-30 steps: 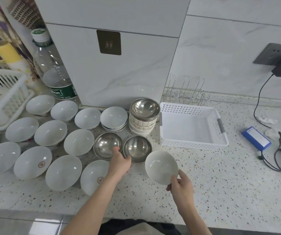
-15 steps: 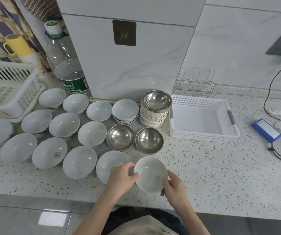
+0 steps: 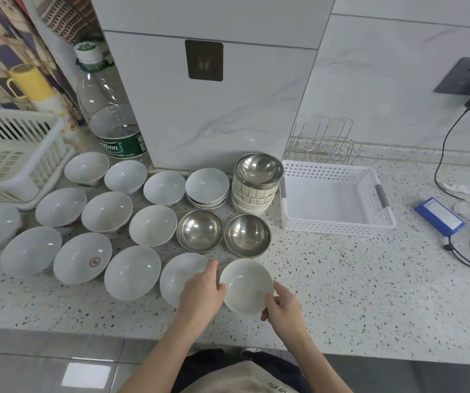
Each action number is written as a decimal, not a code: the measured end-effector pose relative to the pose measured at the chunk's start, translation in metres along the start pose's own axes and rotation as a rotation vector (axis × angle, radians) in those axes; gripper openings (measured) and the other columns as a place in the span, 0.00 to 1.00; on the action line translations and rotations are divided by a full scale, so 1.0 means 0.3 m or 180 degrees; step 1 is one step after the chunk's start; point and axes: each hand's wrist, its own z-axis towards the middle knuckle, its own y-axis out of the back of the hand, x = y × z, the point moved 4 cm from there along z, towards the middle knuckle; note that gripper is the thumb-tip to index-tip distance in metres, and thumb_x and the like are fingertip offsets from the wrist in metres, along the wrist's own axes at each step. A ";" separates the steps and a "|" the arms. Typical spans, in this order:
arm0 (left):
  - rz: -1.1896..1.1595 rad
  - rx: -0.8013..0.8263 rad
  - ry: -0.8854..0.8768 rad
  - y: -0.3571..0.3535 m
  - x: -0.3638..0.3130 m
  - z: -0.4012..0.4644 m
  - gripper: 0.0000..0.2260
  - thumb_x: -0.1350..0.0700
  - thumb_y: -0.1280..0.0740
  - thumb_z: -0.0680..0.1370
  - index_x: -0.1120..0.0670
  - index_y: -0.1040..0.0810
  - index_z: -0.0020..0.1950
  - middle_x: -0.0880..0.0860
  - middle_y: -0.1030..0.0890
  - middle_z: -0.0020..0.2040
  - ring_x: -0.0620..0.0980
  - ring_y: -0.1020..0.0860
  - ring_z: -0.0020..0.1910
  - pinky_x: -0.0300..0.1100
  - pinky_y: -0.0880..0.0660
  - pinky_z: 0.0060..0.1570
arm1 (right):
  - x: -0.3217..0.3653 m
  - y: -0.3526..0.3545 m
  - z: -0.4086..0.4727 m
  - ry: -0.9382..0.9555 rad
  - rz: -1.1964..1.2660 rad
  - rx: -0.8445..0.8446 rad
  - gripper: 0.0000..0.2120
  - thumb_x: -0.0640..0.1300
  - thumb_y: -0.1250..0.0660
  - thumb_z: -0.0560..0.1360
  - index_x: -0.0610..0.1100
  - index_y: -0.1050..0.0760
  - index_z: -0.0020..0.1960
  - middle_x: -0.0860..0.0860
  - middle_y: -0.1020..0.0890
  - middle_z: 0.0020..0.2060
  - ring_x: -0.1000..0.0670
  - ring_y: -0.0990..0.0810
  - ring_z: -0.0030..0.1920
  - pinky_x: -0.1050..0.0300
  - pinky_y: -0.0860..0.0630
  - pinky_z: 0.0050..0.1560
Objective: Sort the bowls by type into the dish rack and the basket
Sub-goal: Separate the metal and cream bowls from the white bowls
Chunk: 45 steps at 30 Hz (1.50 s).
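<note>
Two hands grip one small white ceramic bowl (image 3: 246, 285) above the counter's near edge: the left hand (image 3: 201, 293) pinches its left rim, the right hand (image 3: 283, 307) cups its right side from below. Sorting looks barely begun, since the white perforated basket (image 3: 338, 225) and the wire dish rack (image 3: 321, 143) behind it both stand empty. Next, I judge, this bowl must be carried right, past the two steel bowls (image 3: 247, 235), into one of them.

Home kitchen: speckled stone countertop (image 3: 341, 279), marble-look wall tiles (image 3: 384, 80), wire dish rack (image 3: 320, 143), many white bowls (image 3: 106, 211), steel bowls (image 3: 199, 231), water bottle (image 3: 109, 109), wall socket (image 3: 466, 76).
</note>
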 end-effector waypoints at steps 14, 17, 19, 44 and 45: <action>0.0008 -0.0197 0.0209 0.002 0.018 -0.013 0.30 0.56 0.36 0.79 0.54 0.45 0.77 0.47 0.26 0.31 0.42 0.29 0.27 0.34 0.39 0.22 | -0.018 -0.009 0.019 -0.0090 -0.0211 0.0250 0.19 0.44 0.39 0.80 0.48 0.33 0.71 0.50 0.17 0.28 0.61 0.24 0.25 0.68 0.29 0.27; -0.0013 -0.0206 0.0215 0.002 0.016 -0.018 0.29 0.56 0.36 0.79 0.54 0.45 0.77 0.47 0.27 0.30 0.42 0.29 0.27 0.34 0.39 0.22 | -0.012 -0.005 0.028 -0.0121 -0.0218 0.0327 0.19 0.45 0.39 0.80 0.49 0.33 0.70 0.49 0.17 0.29 0.61 0.25 0.23 0.69 0.32 0.26; -0.0048 -0.0211 0.0227 0.000 0.015 -0.023 0.29 0.56 0.36 0.79 0.55 0.45 0.77 0.47 0.26 0.32 0.43 0.29 0.28 0.34 0.37 0.23 | -0.011 -0.002 0.035 -0.0155 -0.0208 0.0390 0.18 0.45 0.39 0.80 0.49 0.34 0.69 0.49 0.17 0.29 0.61 0.25 0.22 0.69 0.32 0.25; -0.2555 -0.0327 0.0870 0.239 0.109 0.246 0.09 0.53 0.37 0.80 0.52 0.24 0.59 0.55 0.19 0.33 0.43 0.35 0.18 0.35 0.40 0.19 | 0.257 0.104 0.192 0.0144 0.0349 -0.0238 0.10 0.49 0.37 0.79 0.60 0.29 0.59 0.51 0.15 0.33 0.59 0.20 0.35 0.55 0.25 0.42; -0.2541 -0.0330 0.0887 0.260 0.113 0.285 0.09 0.53 0.38 0.80 0.52 0.25 0.59 0.55 0.19 0.34 0.43 0.34 0.18 0.35 0.40 0.18 | 0.277 0.087 0.200 0.0151 0.0374 -0.0257 0.09 0.49 0.36 0.79 0.60 0.28 0.57 0.51 0.15 0.33 0.60 0.20 0.32 0.57 0.26 0.40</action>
